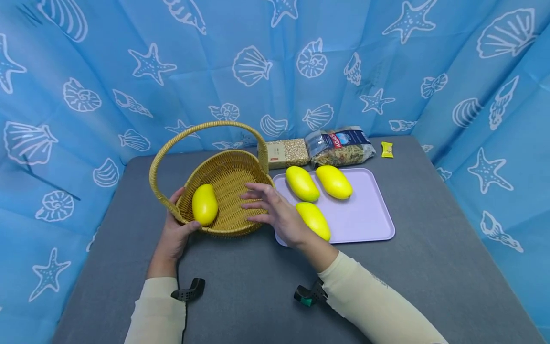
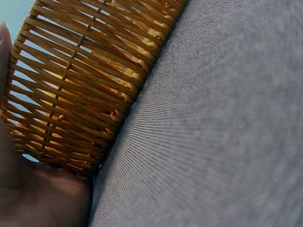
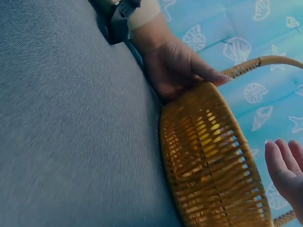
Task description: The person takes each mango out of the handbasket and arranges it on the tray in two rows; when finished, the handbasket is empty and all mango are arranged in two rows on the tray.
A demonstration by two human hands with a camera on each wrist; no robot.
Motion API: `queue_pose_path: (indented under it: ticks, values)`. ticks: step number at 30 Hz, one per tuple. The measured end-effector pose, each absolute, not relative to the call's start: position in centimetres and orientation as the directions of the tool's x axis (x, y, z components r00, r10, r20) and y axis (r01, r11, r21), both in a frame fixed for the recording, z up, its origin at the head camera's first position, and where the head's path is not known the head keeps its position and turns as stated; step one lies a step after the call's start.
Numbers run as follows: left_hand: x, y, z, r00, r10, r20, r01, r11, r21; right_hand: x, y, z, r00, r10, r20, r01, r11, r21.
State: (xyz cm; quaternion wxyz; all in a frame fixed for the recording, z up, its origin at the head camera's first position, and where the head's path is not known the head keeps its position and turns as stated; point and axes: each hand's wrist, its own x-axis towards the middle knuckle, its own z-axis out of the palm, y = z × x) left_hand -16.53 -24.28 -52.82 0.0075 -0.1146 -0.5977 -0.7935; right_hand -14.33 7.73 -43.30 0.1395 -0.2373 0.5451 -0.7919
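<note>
A wicker basket (image 1: 234, 179) with a tall arched handle stands on the grey cloth, one yellow mango (image 1: 205, 205) at the left inside it. My left hand (image 1: 176, 236) grips the basket's left side, thumb over the rim. In the left wrist view, the left palm (image 2: 47, 196) lies against the woven wall (image 2: 80, 80). Over the basket's right rim hovers my right hand (image 1: 279, 212), fingers extended and spread, holding nothing. The right wrist view shows its fingers (image 3: 284, 158) beside the rim. Three more mangoes (image 1: 302, 184) lie on a lilac tray (image 1: 361, 215), one partly hidden behind the right hand.
Behind the tray lie a bag of beige beans or grains (image 1: 295, 152) and a bag of pasta (image 1: 339, 145). A small yellow wrapped packet (image 1: 387, 149) is at the back right. Blue curtains (image 1: 197, 86) with shell prints surround the table.
</note>
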Motion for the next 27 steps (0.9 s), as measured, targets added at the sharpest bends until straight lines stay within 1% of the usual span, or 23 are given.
queue_pose_path:
  ticks: [2,5,12,16,23,27]
  values:
    - [-16.5,-24.3,-52.8,-0.974,0.124,0.188,0.147,-0.284,0.947,-14.7,7.0,-43.4,-0.851,-0.486,0.201,-0.009,-0.370,-0.929]
    - [-16.6,-24.2,-52.7,-0.974,0.127,0.186,0.145,-0.278,0.950,-15.4,5.9,-43.5,-0.857,-0.493,0.147,0.033,-0.338,-0.941]
    - [-16.6,-24.4,-52.5,-0.973,0.129,0.193,0.155,-0.259,0.953,-17.6,3.2,-43.6,-0.869,-0.495,0.016,0.098,-0.204,-0.974]
    - [-16.6,-24.5,-52.6,-0.973,0.128,0.192,0.154,-0.259,0.954,-18.7,2.0,-43.7,-0.864,-0.499,-0.063,0.137,-0.114,-0.984]
    - [-16.6,-24.5,-52.7,-0.972,0.130,0.196,0.158,-0.259,0.953,-20.0,0.6,-43.9,-0.834,-0.535,-0.133,0.131,0.041,-0.990]
    - [-16.7,-24.4,-52.8,-0.969,0.137,0.208,0.165,-0.272,0.948,-20.5,0.2,-44.3,-0.785,-0.606,-0.131,0.082,0.108,-0.991]
